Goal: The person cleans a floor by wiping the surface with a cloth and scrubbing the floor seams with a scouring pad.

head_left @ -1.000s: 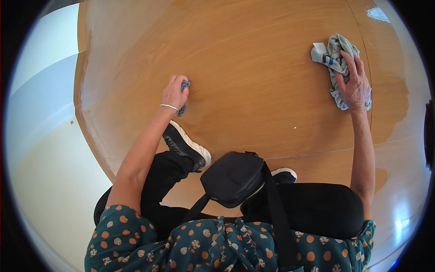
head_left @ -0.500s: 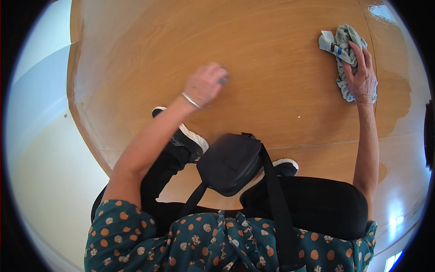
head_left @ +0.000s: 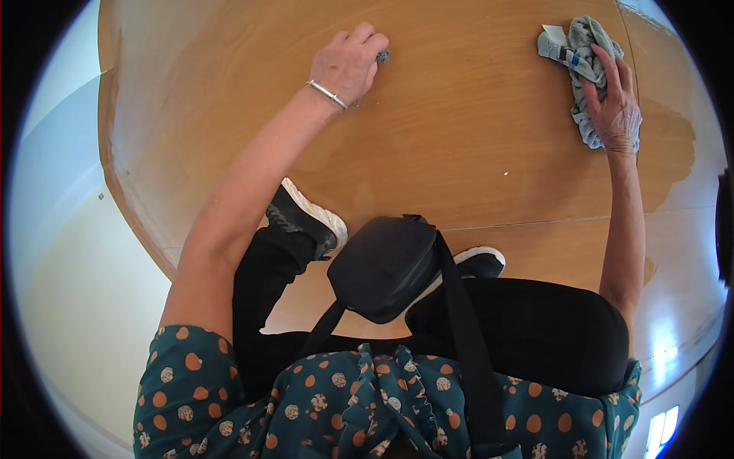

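Observation:
My left hand (head_left: 348, 64), with a light bracelet at the wrist, is closed round a small dark grey scrubbing pad (head_left: 383, 56) against the wooden floor (head_left: 459, 115). Most of the pad is hidden under the palm and fingers. At the upper right my right hand (head_left: 614, 107) grips a bunched light grey cloth (head_left: 587, 73), which rests on the floor beneath the fingers. A white tag and a blue-marked strip show on the cloth's left side.
A black bag (head_left: 382, 268) hangs on a strap in front of my body. Black shoes (head_left: 302, 214) stand on the floor. A pale wall (head_left: 69, 252) runs along the left, and a wet-looking patch (head_left: 665, 145) lies right of the cloth. A small white speck (head_left: 505, 174) is on the floor.
My left hand has moved forward and to the right with the pad. My right hand stays on the cloth; both appear slightly higher in view as the camera has shifted.

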Action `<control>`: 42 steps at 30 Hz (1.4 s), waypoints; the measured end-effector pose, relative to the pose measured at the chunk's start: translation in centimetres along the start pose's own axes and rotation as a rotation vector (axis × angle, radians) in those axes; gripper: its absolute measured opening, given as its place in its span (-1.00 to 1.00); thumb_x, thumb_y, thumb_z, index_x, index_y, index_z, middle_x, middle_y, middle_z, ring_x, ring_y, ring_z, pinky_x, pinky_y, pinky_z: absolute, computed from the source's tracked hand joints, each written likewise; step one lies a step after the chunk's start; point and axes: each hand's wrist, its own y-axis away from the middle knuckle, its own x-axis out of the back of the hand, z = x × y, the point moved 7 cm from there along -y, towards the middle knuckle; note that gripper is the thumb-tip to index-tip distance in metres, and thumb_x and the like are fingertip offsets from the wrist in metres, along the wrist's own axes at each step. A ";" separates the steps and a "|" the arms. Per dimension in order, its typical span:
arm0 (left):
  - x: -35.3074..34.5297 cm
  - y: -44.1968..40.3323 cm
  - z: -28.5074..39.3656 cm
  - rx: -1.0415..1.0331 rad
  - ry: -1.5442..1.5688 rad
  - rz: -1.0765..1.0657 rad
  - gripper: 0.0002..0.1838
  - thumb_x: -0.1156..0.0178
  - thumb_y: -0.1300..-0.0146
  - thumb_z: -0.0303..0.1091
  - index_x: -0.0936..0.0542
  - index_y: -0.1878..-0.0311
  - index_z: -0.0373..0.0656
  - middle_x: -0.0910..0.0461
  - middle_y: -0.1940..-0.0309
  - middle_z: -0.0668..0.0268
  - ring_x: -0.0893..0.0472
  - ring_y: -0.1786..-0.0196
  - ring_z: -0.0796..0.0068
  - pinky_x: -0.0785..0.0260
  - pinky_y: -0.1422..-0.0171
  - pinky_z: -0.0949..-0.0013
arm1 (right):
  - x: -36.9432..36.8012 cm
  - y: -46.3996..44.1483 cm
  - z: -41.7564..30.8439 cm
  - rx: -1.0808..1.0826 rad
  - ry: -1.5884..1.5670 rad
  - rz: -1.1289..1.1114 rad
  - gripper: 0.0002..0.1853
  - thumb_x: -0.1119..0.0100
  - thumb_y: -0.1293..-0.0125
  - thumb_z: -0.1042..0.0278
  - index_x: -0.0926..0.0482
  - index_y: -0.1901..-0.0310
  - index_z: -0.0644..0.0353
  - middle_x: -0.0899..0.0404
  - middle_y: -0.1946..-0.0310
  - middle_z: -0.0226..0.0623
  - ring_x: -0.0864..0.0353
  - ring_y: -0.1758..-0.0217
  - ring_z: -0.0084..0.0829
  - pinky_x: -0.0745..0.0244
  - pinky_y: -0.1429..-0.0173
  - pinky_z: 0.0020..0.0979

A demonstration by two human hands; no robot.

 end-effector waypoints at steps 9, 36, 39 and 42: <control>-1.4 18.3 5.4 -0.376 0.028 -0.318 -0.78 -0.26 -0.15 -0.34 -0.50 0.13 0.09 -0.47 0.08 0.46 -0.44 0.21 0.37 -0.42 0.32 0.38 | -0.5 0.2 0.8 0.017 -0.060 -0.006 -0.43 -0.22 -0.31 0.23 -0.46 -0.39 -0.21 -0.45 -0.31 -0.35 -0.57 -0.25 -0.20 -0.52 -0.22 -0.29; -5.3 1.6 24.1 -0.925 0.140 -0.013 -0.76 -0.20 -0.21 -0.35 -0.51 0.06 0.14 -0.47 0.01 0.45 -0.47 0.08 0.31 -0.49 0.15 0.35 | 3.8 9.6 0.4 -0.509 -1.076 0.171 -0.55 -0.13 -0.33 0.41 -0.47 -0.25 0.20 -0.59 -0.01 -0.24 -0.52 0.05 -0.52 -0.46 0.03 -0.52; -5.6 -5.0 27.2 -0.809 0.181 0.099 -0.85 -0.16 -0.26 -0.36 -0.55 0.14 0.15 -0.51 0.09 0.46 -0.49 0.20 0.28 -0.49 0.18 0.30 | 7.7 11.1 1.9 -0.540 -1.019 0.294 -0.57 -0.09 -0.38 0.42 -0.45 -0.28 0.20 -0.59 -0.05 -0.21 -0.51 0.02 -0.55 -0.44 0.03 -0.53; -3.5 -7.7 25.3 -0.678 0.143 0.003 -0.90 -0.18 -0.25 -0.35 -0.54 0.21 0.13 -0.52 0.19 0.44 -0.46 0.30 0.30 -0.48 0.24 0.32 | 11.9 14.6 4.6 -0.676 -0.987 0.482 -0.61 -0.10 -0.42 0.33 -0.45 -0.25 0.14 -0.57 -0.09 -0.22 -0.57 0.00 -0.45 -0.49 0.04 -0.50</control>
